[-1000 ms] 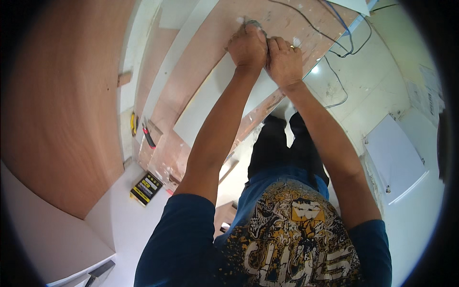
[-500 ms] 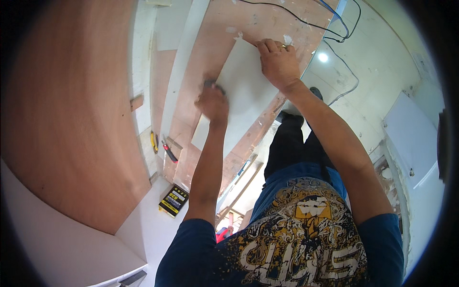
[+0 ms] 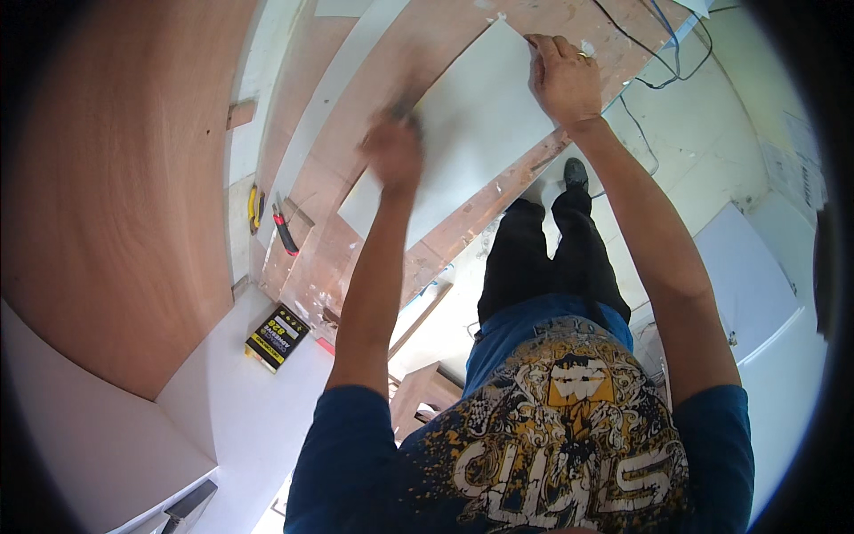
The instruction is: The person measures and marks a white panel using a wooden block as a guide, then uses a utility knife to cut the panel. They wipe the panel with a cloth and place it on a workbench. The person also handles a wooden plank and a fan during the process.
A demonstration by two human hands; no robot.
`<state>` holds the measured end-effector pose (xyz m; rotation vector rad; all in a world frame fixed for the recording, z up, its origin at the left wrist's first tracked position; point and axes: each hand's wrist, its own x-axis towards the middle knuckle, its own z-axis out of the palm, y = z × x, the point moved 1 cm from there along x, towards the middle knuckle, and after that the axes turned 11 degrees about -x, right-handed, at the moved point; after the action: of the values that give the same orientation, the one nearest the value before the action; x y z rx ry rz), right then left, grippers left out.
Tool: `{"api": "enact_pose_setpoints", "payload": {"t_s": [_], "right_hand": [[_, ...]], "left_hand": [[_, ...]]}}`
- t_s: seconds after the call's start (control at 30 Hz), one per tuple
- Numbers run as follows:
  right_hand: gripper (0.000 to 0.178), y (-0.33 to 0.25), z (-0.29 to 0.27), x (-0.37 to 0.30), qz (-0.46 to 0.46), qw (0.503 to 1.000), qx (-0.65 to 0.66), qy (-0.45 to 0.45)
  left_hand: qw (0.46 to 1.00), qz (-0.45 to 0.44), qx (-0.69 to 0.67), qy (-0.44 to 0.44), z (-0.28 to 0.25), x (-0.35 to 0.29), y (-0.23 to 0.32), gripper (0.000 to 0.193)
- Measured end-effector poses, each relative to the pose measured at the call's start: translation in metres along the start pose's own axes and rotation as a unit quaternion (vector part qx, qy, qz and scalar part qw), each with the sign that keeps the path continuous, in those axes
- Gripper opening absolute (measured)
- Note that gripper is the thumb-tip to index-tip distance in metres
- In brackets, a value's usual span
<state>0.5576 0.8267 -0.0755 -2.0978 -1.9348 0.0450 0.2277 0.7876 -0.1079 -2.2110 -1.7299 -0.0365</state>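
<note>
A white rectangular board (image 3: 485,125) lies slantwise on a reddish-brown plywood worktop (image 3: 436,245). At the board's far right end, my right hand (image 3: 567,84) grips its short edge with the fingers bent, a ring on one of them. My left hand (image 3: 393,151) is smeared by motion along the board's long left edge. It is closed on a small dark object (image 3: 405,109), too blurred to name more exactly.
Pliers with yellow handles (image 3: 256,209) and a red-and-black cutter (image 3: 285,230) lie left of the board. A black-and-yellow box (image 3: 277,337) sits on a white surface nearer me. Dark cables (image 3: 663,82) trail off the worktop's far right. A large brown wood panel (image 3: 124,178) fills the left.
The whole view has shifted, so the box and tools appear farther left. My left hand still moves fast at the board's left edge; my right hand keeps hold of the far end.
</note>
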Motion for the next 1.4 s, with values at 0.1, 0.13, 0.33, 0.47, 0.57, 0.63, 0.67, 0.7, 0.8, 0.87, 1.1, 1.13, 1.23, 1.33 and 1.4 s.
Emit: {"api": "enact_pose_setpoints", "payload": {"t_s": [0.1,0.13,0.33,0.47,0.57,0.63,0.67,0.7,0.8,0.87,1.1,1.13,1.23,1.33,1.4], "right_hand": [[0.030,-0.001,0.003,-0.003,0.001,1.000,-0.024,0.012],[0.033,-0.003,0.003,-0.007,-0.002,0.999,-0.026,0.021],[0.040,-0.020,-0.008,-0.006,-0.016,0.999,-0.029,0.000],[0.040,-0.005,0.004,-0.007,-0.010,0.999,-0.035,0.006],[0.046,-0.011,0.000,-0.001,-0.029,0.998,-0.050,-0.023],[0.052,-0.018,-0.002,-0.002,-0.070,0.989,-0.132,0.012],[0.057,-0.028,-0.005,0.003,-0.136,0.980,-0.134,0.063],[0.055,-0.036,-0.004,0.006,-0.179,0.976,-0.112,0.059],[0.046,-0.068,0.004,0.022,-0.285,0.957,-0.031,0.051],[0.038,-0.086,0.014,0.018,-0.328,0.944,0.037,0.029],[0.031,-0.114,0.021,0.018,-0.264,0.964,-0.017,-0.032],[0.032,-0.112,0.027,0.018,-0.253,0.966,-0.025,-0.042],[0.032,-0.121,0.028,0.016,-0.242,0.969,-0.026,-0.042],[0.032,-0.122,0.032,0.023,-0.261,0.965,0.008,-0.012],[0.031,-0.112,0.035,0.023,-0.273,0.962,0.001,-0.015]], "left_hand": [[0.983,-0.097,0.123,-0.100,-0.020,-0.086,-0.079,0.029],[0.972,-0.116,0.149,-0.139,-0.024,-0.100,-0.088,0.028],[0.984,-0.167,-0.054,0.026,0.035,-0.061,-0.036,0.014],[0.970,-0.164,-0.181,0.005,-0.013,0.061,0.071,0.016],[0.949,-0.129,-0.279,0.065,-0.036,0.093,0.087,0.016],[0.949,-0.058,-0.287,0.114,-0.042,0.084,0.078,0.017],[0.955,-0.049,-0.278,0.088,-0.033,0.071,0.061,0.020],[0.959,-0.085,-0.256,0.088,-0.018,0.045,0.047,0.021],[0.973,-0.178,-0.130,0.061,0.000,-0.031,-0.026,0.023],[0.979,-0.193,-0.048,0.046,-0.029,-0.089,-0.078,0.026],[0.928,-0.366,-0.052,-0.047,-0.030,-0.122,-0.112,0.022],[0.940,-0.326,-0.100,-0.017,-0.024,-0.101,-0.094,0.020],[0.945,-0.295,-0.142,-0.016,-0.015,-0.035,-0.041,0.024],[0.964,-0.247,-0.080,0.051,0.002,0.020,0.012,0.023],[0.959,-0.230,-0.160,0.050,-0.019,0.039,0.019,0.025]]}}
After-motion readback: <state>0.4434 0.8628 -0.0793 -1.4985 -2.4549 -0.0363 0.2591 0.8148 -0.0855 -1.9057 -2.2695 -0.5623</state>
